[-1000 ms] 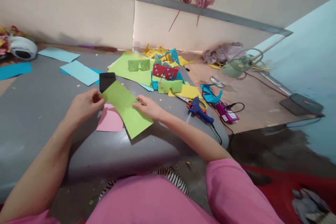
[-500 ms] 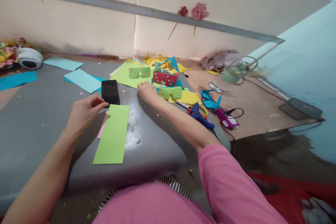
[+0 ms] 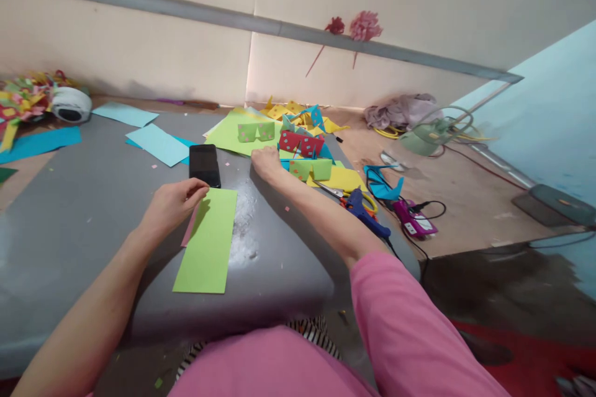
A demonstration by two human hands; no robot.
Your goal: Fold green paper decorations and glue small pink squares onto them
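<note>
My left hand [image 3: 174, 205] is over the upper left corner of a long green paper strip [image 3: 207, 248], its thumb and fingertips pinched together; anything between them is too small to tell. A pink paper [image 3: 190, 229] shows from under the strip. Just beyond lies a black phone [image 3: 204, 165]. My right hand [image 3: 267, 163] rests with curled fingers by the green paper sheets [image 3: 230, 133], left of the folded paper pieces; its fingertips are hidden. Near it stand a dotted green folded piece [image 3: 256, 131], a red one [image 3: 301, 144] and another green one [image 3: 310, 169].
Scissors [image 3: 330, 188] and a blue glue gun [image 3: 365, 214] lie right of my right forearm, by a purple power strip [image 3: 414, 219] with cables. Light blue papers [image 3: 158, 144] lie at the back left, near a white round object [image 3: 71, 105]. A green lamp [image 3: 423, 138] stands at right.
My left hand has moved right, from the phone's lower left to over the green strip's corner. My right hand stays by the green sheets. The whole view has shifted slightly.
</note>
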